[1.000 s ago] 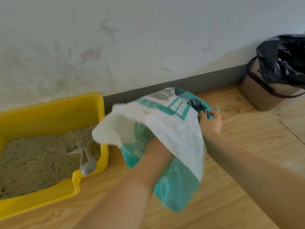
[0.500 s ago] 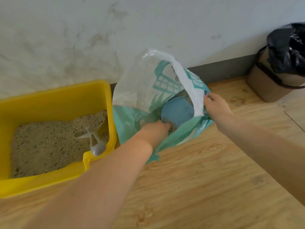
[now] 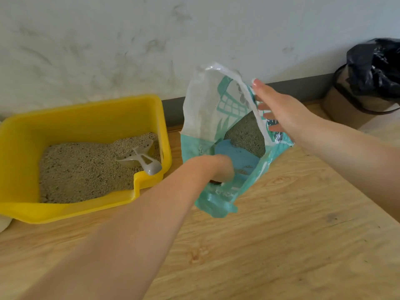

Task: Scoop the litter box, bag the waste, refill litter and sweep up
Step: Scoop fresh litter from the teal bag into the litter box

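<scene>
A teal and white litter bag (image 3: 201, 118) stands open on the wooden floor, with grey litter (image 3: 246, 135) showing inside. My left hand (image 3: 218, 167) reaches into its mouth, fingers curled down on a blue scoop (image 3: 238, 154) that lies on the litter; the fingertips are hidden. My right hand (image 3: 279, 109) is at the bag's right rim, thumb up and fingers spread straight against the plastic. To the left, the yellow litter box (image 3: 86, 113) holds litter and a grey slotted scoop (image 3: 140, 159) in its near right corner.
A brown bin with a black liner (image 3: 372, 79) stands at the far right against the wall. A grey skirting board (image 3: 298, 87) runs behind the bag and box. Wooden floor (image 3: 281, 234) spreads out in front.
The bag went from folded over to upright and open. My left hand is at the blue scoop inside. My right hand's pinch on the rim has loosened into spread fingers.
</scene>
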